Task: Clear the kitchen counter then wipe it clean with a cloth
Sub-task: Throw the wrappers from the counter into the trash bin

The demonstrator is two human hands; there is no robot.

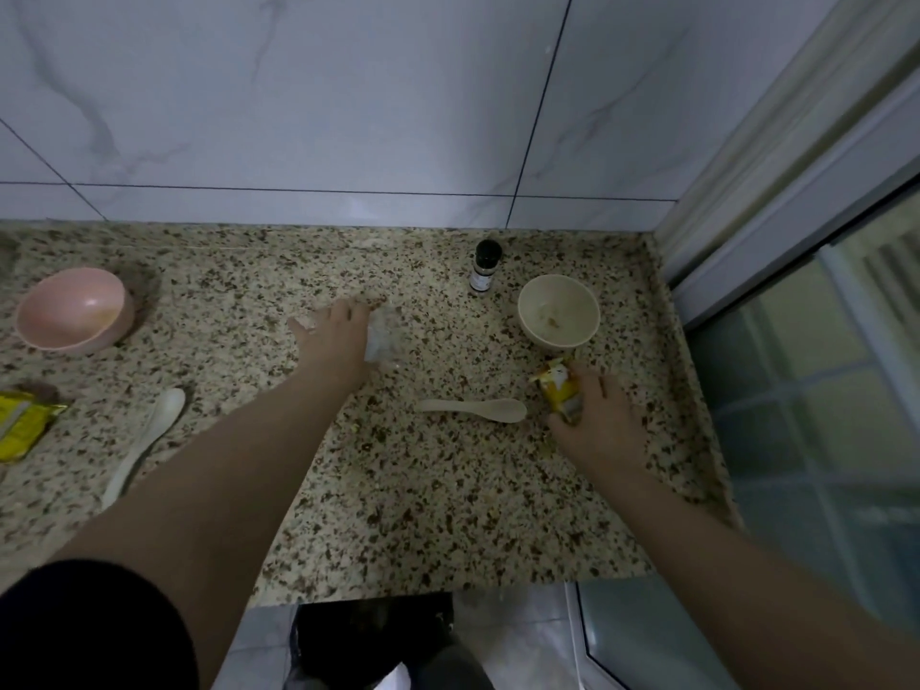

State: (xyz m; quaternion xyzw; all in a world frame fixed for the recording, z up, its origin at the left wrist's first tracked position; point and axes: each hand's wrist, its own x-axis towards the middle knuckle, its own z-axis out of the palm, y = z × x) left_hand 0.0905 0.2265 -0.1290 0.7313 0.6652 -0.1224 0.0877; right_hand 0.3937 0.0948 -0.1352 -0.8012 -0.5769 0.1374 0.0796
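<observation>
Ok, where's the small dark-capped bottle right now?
In the head view the small dark-capped bottle stands upright at the back right of the counter, near the tiled wall, just left of the cream bowl.

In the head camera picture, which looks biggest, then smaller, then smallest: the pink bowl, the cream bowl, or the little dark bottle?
1. pink bowl
2. cream bowl, only slightly smaller, so that order is unsure
3. bottle, clearly smallest

This is a home kitchen. A speckled granite counter [398, 490] meets a wall of marble-look tiles [298, 92]. On it stand 2 used bowls [74, 311], 2 spoons [478, 409], a small spice bottle [485, 266] and a yellow food packet [20, 425].
</observation>
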